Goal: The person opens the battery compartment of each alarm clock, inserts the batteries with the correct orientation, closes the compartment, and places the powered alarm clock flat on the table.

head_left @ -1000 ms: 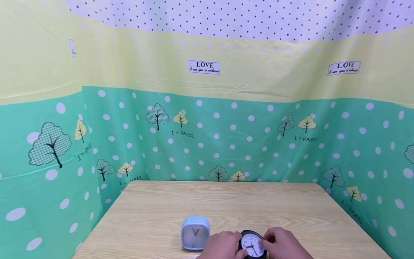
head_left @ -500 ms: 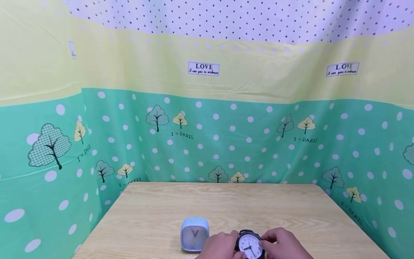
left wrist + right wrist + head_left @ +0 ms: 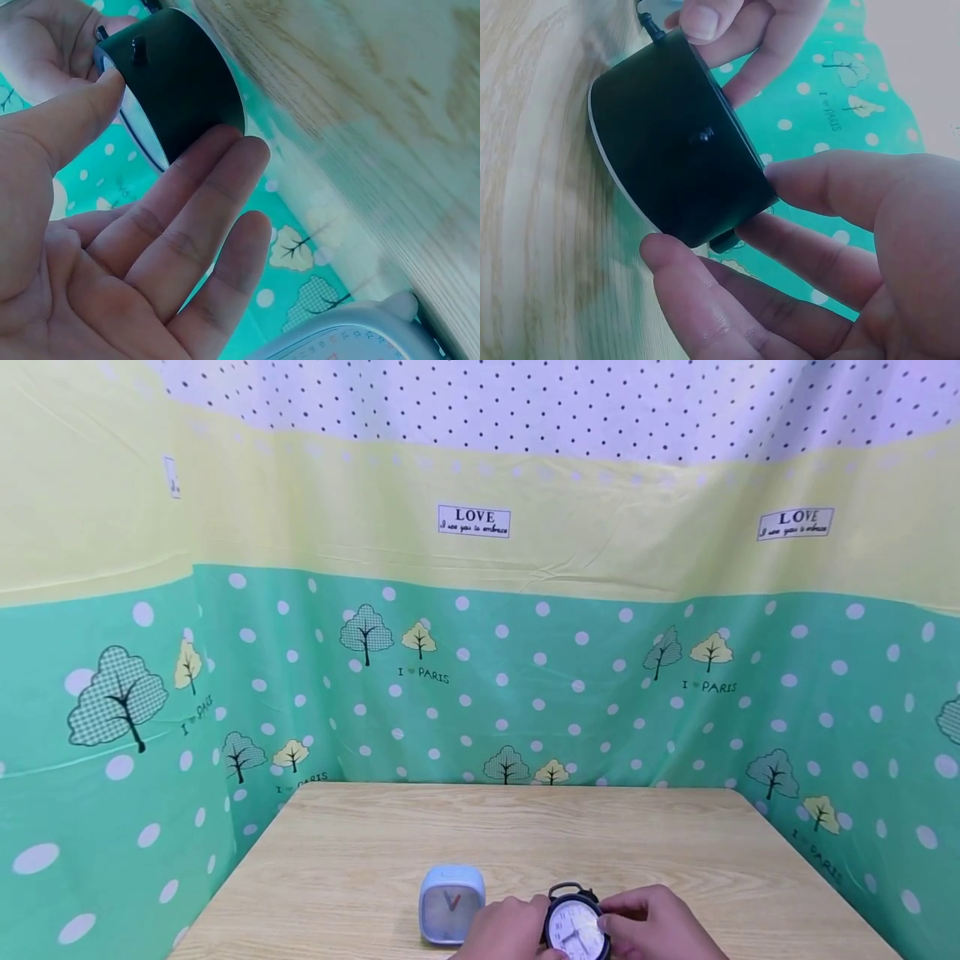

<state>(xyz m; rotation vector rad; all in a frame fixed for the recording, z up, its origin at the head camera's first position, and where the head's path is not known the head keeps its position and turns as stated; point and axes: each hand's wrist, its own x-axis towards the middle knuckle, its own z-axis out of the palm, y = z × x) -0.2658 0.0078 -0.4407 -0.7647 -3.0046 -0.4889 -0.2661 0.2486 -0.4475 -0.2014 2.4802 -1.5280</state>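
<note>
Head view: both hands on the black clock, one per side. Left hand [image 3: 504, 931] pinches its left side, thumb on the rim, fingers against the body; per left wrist, the other fingertips stick out loose. Right hand [image 3: 651, 927] pinches the right side, thumb at one rim, fingertips at the other edge. Black clock [image 3: 573, 932] sits between the hands at the near part of the bench [image 3: 375, 827], white dial up toward the head camera, handle [image 3: 564, 887] on top; can't tell if its base touches wood. Blue clock [image 3: 452, 906] stands upright on the bench, just beside the left hand. Behind: cloth [image 3: 525, 693], green with pale dots and trees, yellow band above, "LOVE" labels [image 3: 474, 522] on it.
</note>
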